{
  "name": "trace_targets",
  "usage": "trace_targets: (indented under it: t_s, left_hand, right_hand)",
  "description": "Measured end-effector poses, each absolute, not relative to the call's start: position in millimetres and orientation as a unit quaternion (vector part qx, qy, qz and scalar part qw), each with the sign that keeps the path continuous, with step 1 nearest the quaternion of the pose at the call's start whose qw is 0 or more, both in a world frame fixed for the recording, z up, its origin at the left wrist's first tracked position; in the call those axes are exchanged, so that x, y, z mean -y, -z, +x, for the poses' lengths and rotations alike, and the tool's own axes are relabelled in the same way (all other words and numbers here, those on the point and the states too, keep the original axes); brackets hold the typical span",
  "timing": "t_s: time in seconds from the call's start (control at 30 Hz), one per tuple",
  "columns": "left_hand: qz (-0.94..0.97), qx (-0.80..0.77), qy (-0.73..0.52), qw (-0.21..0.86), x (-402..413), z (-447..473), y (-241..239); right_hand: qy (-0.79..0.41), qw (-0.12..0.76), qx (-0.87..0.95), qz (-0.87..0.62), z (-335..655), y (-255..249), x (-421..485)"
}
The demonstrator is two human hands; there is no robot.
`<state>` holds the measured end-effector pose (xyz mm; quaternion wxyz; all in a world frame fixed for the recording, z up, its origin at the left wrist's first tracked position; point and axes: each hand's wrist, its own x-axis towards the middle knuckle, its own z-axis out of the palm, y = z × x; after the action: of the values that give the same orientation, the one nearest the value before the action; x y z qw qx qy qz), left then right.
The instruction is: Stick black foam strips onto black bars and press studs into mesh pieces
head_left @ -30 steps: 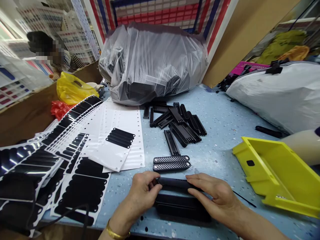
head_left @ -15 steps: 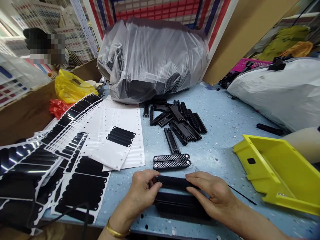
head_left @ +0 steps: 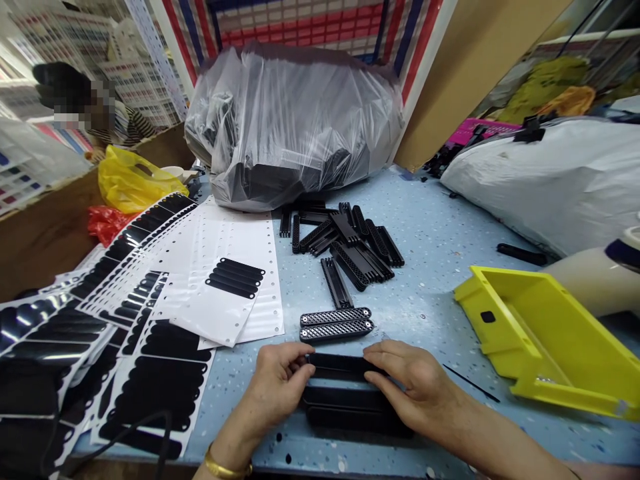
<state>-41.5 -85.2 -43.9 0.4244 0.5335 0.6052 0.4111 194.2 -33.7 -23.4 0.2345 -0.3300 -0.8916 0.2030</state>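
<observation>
Fingers point(head_left: 294, 367) of L hand point(head_left: 275, 387): curled, pinching L end of black strip point(head_left: 340, 363) against thumb. Strip level, lengthwise L-R, near front edge of table point(head_left: 440, 247), right over black block point(head_left: 350, 413), between both hands. Fingers point(head_left: 395, 357) of R hand point(head_left: 415, 390): held close together, clamped over R end of strip, thumb tucked beneath. Gold bangle point(head_left: 223, 468) on L wrist.

Rest, L to R:
- Far L, another person point(head_left: 123, 123) in striped top, well apart from hands.
- Yellow bag point(head_left: 125, 180) and red bag point(head_left: 103, 223) just beside each other at table's L rear.
- Sheets point(head_left: 150, 347) of black stickers fanned over L side of table; white sheet point(head_left: 240, 300) w/ a few stickers on top.
- Clear bag point(head_left: 295, 120) full of black parts, back centre.
- Pile point(head_left: 350, 243) of black parts in front of clear bag.
- Two grille pieces point(head_left: 336, 323) side by side, touching, just beyond strip.
- Yellow bin point(head_left: 545, 333) at R, tilted, near R hand but apart.
- White sack point(head_left: 550, 180) behind bin.
</observation>
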Motion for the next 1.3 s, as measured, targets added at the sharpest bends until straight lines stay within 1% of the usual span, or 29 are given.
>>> trace_targets:
  t_s: [0.17,0.37,0.53,0.73,0.87,1.3]
  left_hand:
    - [0.522,-0.603,-0.413,0.439,83.2,-43.0,41.9]
    - [0.488,-0.608,-0.386,0.493,78.2,-44.0,34.4]
    - [0.483,-0.630,-0.377,0.477,73.5,-38.8,35.5]
    - [0.467,-0.631,-0.399,0.474,73.7,-36.8,38.3]
    - [0.465,-0.629,-0.402,0.477,74.0,-37.6,39.1]
    - [0.453,-0.632,-0.415,0.473,73.9,-36.5,34.2]
  right_hand:
    - [-0.226,0.215,0.891,-0.331,195.4,21.7,32.8]
    - [-0.230,0.208,0.890,-0.334,194.8,20.4,33.1]
    - [-0.244,0.196,0.889,-0.334,195.4,17.6,33.1]
    - [-0.214,0.233,0.892,-0.323,199.8,21.7,33.5]
    - [-0.225,0.253,0.882,-0.327,204.0,30.5,32.2]
    - [-0.222,0.284,0.874,-0.327,206.0,39.6,35.8]
